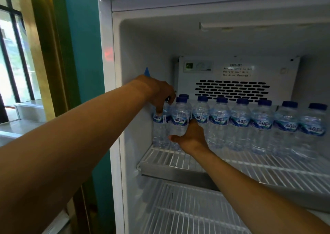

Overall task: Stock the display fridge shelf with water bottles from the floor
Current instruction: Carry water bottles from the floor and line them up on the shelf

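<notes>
Steadying two clear plastic water bottles at centre frame, both hands work the white wire fridge shelf [250,164]. The left hand [160,92] pinches the leftmost blue-capped bottle [159,126] from above; the right hand [191,137] wraps the neighbouring bottle [180,119] low, likely squaring them with the row of labelled bottles [241,123] stretching right.

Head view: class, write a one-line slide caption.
Both hands, left and right, set water bottles on the fridge's wire shelf.
</notes>
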Demonstrator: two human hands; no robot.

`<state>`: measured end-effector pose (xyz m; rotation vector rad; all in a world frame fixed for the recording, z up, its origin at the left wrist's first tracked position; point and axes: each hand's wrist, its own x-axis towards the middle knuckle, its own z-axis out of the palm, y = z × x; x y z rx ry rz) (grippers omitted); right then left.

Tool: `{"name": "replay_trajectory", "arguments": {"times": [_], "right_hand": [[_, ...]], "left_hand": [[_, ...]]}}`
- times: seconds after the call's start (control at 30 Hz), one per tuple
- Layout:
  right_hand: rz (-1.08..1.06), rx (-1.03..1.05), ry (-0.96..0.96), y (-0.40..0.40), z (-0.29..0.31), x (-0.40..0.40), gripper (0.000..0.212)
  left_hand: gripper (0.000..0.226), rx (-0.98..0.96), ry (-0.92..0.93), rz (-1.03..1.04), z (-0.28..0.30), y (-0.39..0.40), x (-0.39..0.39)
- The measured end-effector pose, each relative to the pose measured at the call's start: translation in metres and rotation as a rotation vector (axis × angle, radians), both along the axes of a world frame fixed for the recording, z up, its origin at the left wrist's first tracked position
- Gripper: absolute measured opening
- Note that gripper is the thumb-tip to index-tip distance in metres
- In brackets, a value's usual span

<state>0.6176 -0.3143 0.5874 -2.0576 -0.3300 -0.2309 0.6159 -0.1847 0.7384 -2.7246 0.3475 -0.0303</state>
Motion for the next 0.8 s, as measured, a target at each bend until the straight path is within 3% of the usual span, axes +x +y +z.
{"name": "replay_trajectory", "arguments": {"times": [0.4,0.8], "right_hand": [[-0.031,0.022,-0.041,-0.002,-0.01,-0.002,0.102],[-0.034,-0.044,-0.025,-0.003,-0.009,-0.002,0.097]], "left_hand": [[0.077,0.069,-0.039,0.05,-0.005,-0.004,-0.004],[0.047,0.074,-0.057,0.013,0.003,0.003,-0.009]]}}
